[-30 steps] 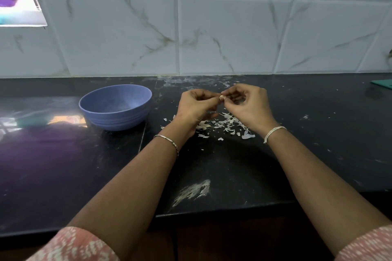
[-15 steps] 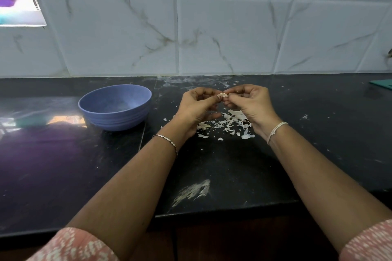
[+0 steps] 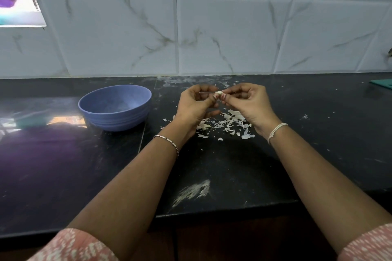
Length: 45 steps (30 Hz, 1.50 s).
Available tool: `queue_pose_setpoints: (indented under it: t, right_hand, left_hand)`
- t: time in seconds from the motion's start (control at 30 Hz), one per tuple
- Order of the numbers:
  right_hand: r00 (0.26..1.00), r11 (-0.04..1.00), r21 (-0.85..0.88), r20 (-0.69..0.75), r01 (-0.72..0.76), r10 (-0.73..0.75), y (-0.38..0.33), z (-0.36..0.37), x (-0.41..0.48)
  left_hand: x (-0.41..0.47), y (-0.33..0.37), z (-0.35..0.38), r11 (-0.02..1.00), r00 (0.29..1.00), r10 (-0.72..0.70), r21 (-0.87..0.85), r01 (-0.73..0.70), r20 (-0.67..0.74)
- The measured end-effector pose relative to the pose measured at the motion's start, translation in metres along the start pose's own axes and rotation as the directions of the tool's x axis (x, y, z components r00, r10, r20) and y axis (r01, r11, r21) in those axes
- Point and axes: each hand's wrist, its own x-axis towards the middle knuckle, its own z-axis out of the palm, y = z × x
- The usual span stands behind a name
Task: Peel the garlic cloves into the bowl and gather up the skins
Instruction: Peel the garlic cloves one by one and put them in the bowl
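White garlic clove [image 3: 218,93] shows as a small pale nub between the two hands, raised above the worktop [image 3: 233,165]. The left hand [image 3: 196,105] pinches it with curled fingers and thumb, and the right hand [image 3: 247,105] meets it from the three o'clock side, its fingertips closed on the same clove. The curled fingers hide most of the clove, so how much skin it carries cannot be told. At six o'clock from the hands, loose skins [image 3: 227,123] lie scattered on the dark stone; the left wrist and the heel of the right hand cover part of the heap. A thin metal bracelet [image 3: 167,141] circles the left wrist and a pale cord [image 3: 276,131] the right. Well apart at nine o'clock stands the blue bowl [image 3: 114,121], upright, its inside showing only a pale sheen. Farther down at six o'clock, between the forearms and near the front edge, is a whitish smear [image 3: 192,193]. A teal object [image 3: 381,85] pokes in at three o'clock by the frame edge. At twelve o'clock rises the tiled wall [image 3: 222,34], and patterned pink sleeves [image 3: 72,246] fill the bottom corners.
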Motion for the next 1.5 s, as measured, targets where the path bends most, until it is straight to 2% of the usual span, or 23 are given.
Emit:
queue_pose_setpoints:
  t: [0.13,0.33,0.73,0.93,1.23,1.5]
  right_hand:
    - [0.988,0.971,-0.200,-0.046,0.133,-0.145,0.0036,0.0024,0.0010]
    - [0.960,0.883,-0.392,0.007,0.259,-0.279,0.0075,0.0010,-0.0005]
    - [0.932,0.684,-0.648,0.120,0.335,-0.343,0.0007,0.0038,-0.0031]
    - [0.931,0.664,-0.669,0.123,0.335,-0.345,-0.0014,0.0043,-0.0040]
    - [0.939,0.709,-0.631,0.101,0.316,-0.328,-0.0013,0.0055,-0.0056]
    - [0.954,0.772,-0.574,0.054,0.273,-0.296,0.0019,0.0042,-0.0040]
  left_hand:
    - [0.0005,-0.0005,-0.0015,0.990,0.997,-0.081,-0.114,0.081,0.007]
    - [-0.0001,0.0025,-0.0014,0.963,0.990,-0.137,-0.232,0.137,0.019]
    - [0.0002,0.0001,0.0004,0.996,0.998,-0.059,-0.068,0.057,-0.025]
    - [0.0017,-0.0038,0.0000,1.000,1.000,0.004,-0.010,-0.004,-0.014]
    - [0.0047,-0.0061,-0.0012,0.998,1.000,0.030,0.054,-0.030,0.001]
    - [0.0040,-0.0061,-0.0027,0.965,0.995,0.079,0.247,-0.090,0.057]
